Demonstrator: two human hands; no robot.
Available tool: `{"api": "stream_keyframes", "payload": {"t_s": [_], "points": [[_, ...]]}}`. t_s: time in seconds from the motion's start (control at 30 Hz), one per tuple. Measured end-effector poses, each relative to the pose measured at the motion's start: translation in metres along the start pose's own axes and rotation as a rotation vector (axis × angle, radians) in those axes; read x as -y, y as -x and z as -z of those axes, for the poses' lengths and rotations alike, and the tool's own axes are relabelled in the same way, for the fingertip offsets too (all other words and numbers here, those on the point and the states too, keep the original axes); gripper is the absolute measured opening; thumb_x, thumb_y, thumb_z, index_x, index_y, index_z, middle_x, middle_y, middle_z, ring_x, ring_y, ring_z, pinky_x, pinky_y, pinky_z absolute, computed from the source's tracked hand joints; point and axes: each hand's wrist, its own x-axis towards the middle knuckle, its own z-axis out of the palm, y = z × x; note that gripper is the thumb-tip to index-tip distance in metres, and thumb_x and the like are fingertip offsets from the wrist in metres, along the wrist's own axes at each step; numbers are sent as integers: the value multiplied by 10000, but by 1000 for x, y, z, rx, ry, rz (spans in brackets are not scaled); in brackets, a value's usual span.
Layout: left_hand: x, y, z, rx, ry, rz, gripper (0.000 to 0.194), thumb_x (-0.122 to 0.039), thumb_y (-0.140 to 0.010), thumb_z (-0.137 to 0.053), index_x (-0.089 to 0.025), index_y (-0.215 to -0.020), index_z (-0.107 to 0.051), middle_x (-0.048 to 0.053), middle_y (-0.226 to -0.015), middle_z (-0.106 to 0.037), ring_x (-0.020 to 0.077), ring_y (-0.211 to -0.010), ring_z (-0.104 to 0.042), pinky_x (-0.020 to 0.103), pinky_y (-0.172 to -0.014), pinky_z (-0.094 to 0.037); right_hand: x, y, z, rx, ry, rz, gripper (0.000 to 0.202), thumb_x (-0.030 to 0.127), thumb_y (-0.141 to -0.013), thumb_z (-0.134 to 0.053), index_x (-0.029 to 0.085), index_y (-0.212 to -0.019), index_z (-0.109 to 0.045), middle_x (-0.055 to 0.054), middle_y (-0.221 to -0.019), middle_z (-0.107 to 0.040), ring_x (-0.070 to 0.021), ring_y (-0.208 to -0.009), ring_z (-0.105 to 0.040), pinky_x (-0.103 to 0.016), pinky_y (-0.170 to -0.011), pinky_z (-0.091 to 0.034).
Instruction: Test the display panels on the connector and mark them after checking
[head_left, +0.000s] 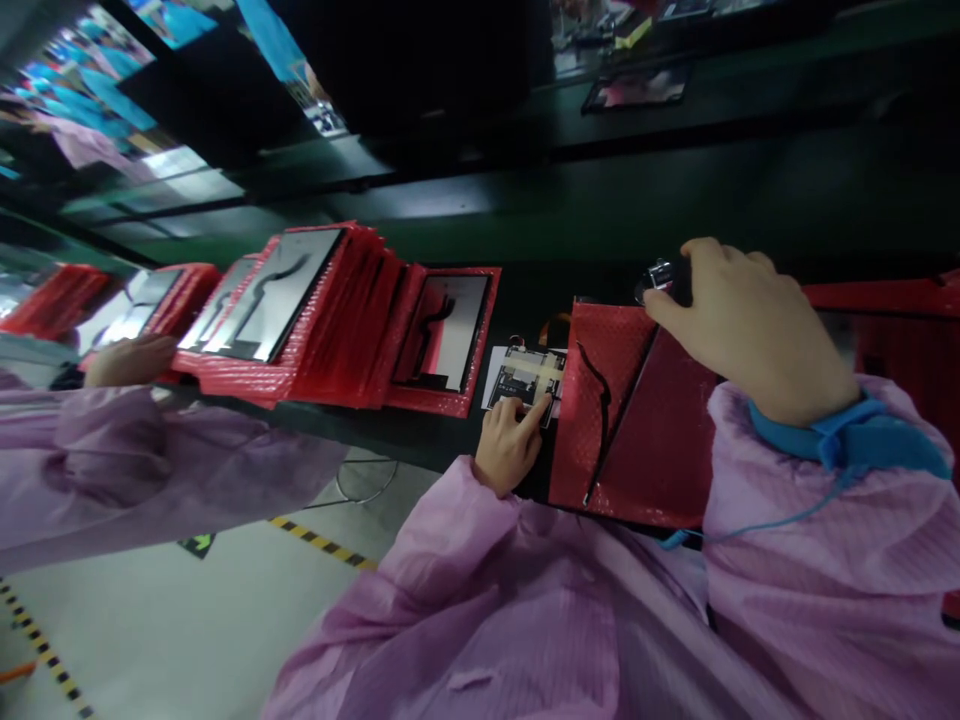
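Observation:
My left hand (510, 445) rests at the near edge of a small circuit board (529, 372), its index finger stretched onto the board and the other fingers curled. Pale tape crosses the board, and a white sheet shows beneath it. My right hand (761, 325), with a blue wrist strap, is raised beyond a red padded sleeve (585, 400) and grips a small dark object with a shiny metal part (660, 275). A dark red panel (664, 430) and a thin black cable (604, 400) lie on that sleeve.
To the left, a screen panel (454, 325) lies on red wrap beside a tall stack of red sleeves (349, 330) topped by another panel (274, 290). A co-worker's hand (131, 360) is at the far left. A dark flat device (637, 88) lies on the shelf above.

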Motion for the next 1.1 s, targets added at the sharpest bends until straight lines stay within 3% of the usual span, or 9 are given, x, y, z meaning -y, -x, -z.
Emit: {"api": "stream_keyframes", "payload": {"t_s": [0.13, 0.33, 0.43, 0.53, 0.63, 0.73, 0.9, 1.0, 1.1], "points": [[0, -2, 1, -4, -39, -28, 494, -136, -907, -487, -258, -1366, -627, 79, -971, -527, 225, -863, -507, 350, -762, -441, 9, 0, 8, 114, 49, -127, 320, 356, -929, -580, 91, -1108, -564, -197, -1051, -634, -431, -1129, -598, -604, -889, -492], [1, -4, -1, 14, -75, -67, 493, -159, -918, -486, -255, -1382, -622, 72, -927, -542, 221, -848, -503, 338, -740, -432, -10, 0, -6, -56, -215, 26, 339, 482, -922, -588, 170, -1047, -541, -140, -1056, -616, -389, -1196, -559, -575, -954, -478], [2, -6, 0, -43, -68, -70, 416, -240, -956, -490, -250, -1336, -661, 84, -940, -571, 232, -854, -515, 357, -759, -447, -8, 0, -3, -30, -225, -32, 340, 447, -899, -624, 171, -1087, -559, -125, -996, -618, -377, -1163, -577, -575, -956, -479], [2, -6, 3, -135, 3, -102, 406, -373, -979, -504, -231, -1324, -665, 140, -1185, -604, 293, -1073, -554, 430, -902, -469, -1, 3, 3, 64, -179, -201, 370, 327, -873, -642, 148, -1186, -559, -110, -889, -604, -371, -1057, -629, -594, -948, -478], [2, -5, 4, -110, 134, -300, 499, -429, -984, -492, -191, -1416, -572, 174, -1442, -531, 334, -1357, -472, 481, -1094, -393, -3, 11, 6, -2, -235, -234, 419, 221, -846, -605, 167, -1256, -537, -78, -802, -590, -339, -942, -653, -568, -913, -496], [0, -6, 1, 1, 202, -447, 526, -393, -991, -502, -167, -1465, -502, 176, -1467, -552, 313, -1439, -435, 518, -1205, -280, -13, 26, 12, -77, -237, -297, 509, 168, -831, -573, 190, -1333, -490, -64, -781, -598, -303, -855, -641, -527, -868, -509], [-1, -8, -4, 55, 247, -399, 607, -359, -1005, -487, -107, -1538, -345, 202, -1444, -580, 304, -1430, -471, 565, -1243, -233, -30, 47, 29, -41, -350, -393, 618, 208, -850, -576, 265, -1438, -395, -24, -807, -622, -226, -730, -622, -461, -779, -516], [0, -8, -3, 71, 267, -367, 664, -332, -1008, -475, -83, -1572, -229, 223, -1464, -555, 311, -1432, -470, 577, -1227, -282, -39, 44, 15, -36, -488, -362, 571, 219, -878, -538, 275, -1429, -398, -12, -819, -617, -212, -748, -631, -427, -772, -514], [1, -8, -2, 101, 295, -352, 689, -260, -1005, -447, -102, -1601, -138, 205, -1499, -525, 304, -1489, -388, 594, -1235, -267, -50, 33, -21, 58, -565, -357, 532, 219, -875, -536, 242, -1397, -439, -6, -795, -611, -207, -721, -623, -409, -744, -518]]}}
